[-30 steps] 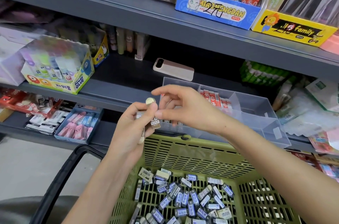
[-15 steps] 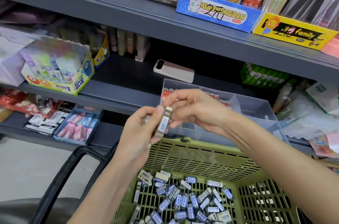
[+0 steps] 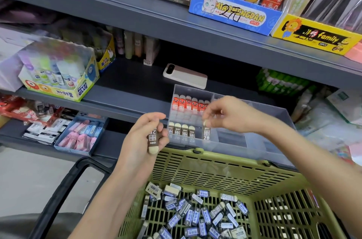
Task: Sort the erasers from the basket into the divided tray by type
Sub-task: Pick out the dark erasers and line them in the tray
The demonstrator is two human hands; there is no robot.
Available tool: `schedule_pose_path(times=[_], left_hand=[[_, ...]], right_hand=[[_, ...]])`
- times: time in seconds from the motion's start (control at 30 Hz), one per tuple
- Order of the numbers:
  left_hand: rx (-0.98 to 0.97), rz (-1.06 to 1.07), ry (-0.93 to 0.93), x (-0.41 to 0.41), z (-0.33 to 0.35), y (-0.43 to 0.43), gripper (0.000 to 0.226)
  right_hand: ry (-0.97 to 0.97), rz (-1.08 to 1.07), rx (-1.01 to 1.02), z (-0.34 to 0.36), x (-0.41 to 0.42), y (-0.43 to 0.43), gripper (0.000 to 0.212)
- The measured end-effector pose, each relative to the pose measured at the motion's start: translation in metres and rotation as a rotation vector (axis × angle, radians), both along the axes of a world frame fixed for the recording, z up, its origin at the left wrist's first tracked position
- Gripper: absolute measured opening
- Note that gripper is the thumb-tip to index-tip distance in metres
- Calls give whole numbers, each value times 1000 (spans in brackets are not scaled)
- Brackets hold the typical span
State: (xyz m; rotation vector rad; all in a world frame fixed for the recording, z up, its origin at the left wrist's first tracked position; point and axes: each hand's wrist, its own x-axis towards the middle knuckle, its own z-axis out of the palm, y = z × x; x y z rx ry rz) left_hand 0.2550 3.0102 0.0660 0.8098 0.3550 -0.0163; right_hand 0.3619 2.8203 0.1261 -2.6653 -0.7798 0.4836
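A clear divided tray (image 3: pixel 278 113) sits on the shelf edge behind a green basket (image 3: pixel 225 166) full of loose wrapped erasers (image 3: pixel 195 213). A row of red erasers (image 3: pixel 188 104) fills the tray's back left section, and a row of brown 2B erasers (image 3: pixel 181 130) stands in the front left. My left hand (image 3: pixel 145 137) grips a brown 2B eraser (image 3: pixel 153 141) just left of the tray. My right hand (image 3: pixel 225 114) pinches the top of another brown 2B eraser (image 3: pixel 206 131), standing it upright at the right end of the brown row.
A pink phone (image 3: pixel 186 78) lies on the shelf behind the tray. A glue stick box (image 3: pixel 58 74) stands at the left, and a blue box of pink and blue erasers (image 3: pixel 82 135) sits on the lower shelf. The basket's black handle (image 3: pixel 64 184) hangs left.
My hands have separated. The right hand took one brown eraser from the left and lowered it into the tray's front left section; the left hand dropped slightly, still holding an eraser.
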Motion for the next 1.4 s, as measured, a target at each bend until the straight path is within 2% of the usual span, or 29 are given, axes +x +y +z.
schedule_pose_path(times=[0.1,0.27,0.4,0.6,0.67,0.73,0.77,0.83,0.9,0.97,1.1,1.17,1.2,1.23,1.3,1.37,1.4], left_hand=[[25,34,-29,0,2,0,25],[39,53,-50,2,3,-2,30],[9,67,-71,3,1,-2,29],[-19,82,-132,2,-2,1,29],[-29,86,-156,3,-1,1,30],[-13,93,-179,3,1,0,30],[-2,98,-190,3,2,-2,30],[18,99,-209,3,5,-8,30],[51,73,-241,2,10,-17,29],[113,39,-295,3,16,-25,29],[350,-41,-388,8,22,-23,28],[536,-119,-418,8,19,-19,29],[659,-145,-426,8,16,-17,30],[836,-148,-439,8,12,-14,31],[1235,-114,-486,8,5,-7,29],[1477,-118,-520,9,-3,-4,28],[1545,-139,-527,8,-6,-3,27]], right_hand=[[-140,33,-166,-17,-4,5,16],[-416,60,-353,-20,-9,13,16],[-496,182,-571,-24,-13,15,26],[-544,323,-695,-29,-11,11,37],[-613,353,-631,-24,-14,12,32],[-654,276,-397,-19,-23,14,31],[-573,171,-197,-15,-30,18,33],[-173,-5,204,-6,-50,30,39],[72,-22,332,-6,-68,43,40],[159,-79,440,-9,-77,48,35],[385,-390,896,-6,-68,30,9],[365,-477,1008,-1,-54,15,9],[297,-500,997,2,-46,9,7],[202,-509,934,4,-39,3,6],[-19,-449,620,4,-26,-7,7],[-100,-326,290,1,-18,-10,4],[-93,-279,199,-2,-17,-8,9]])
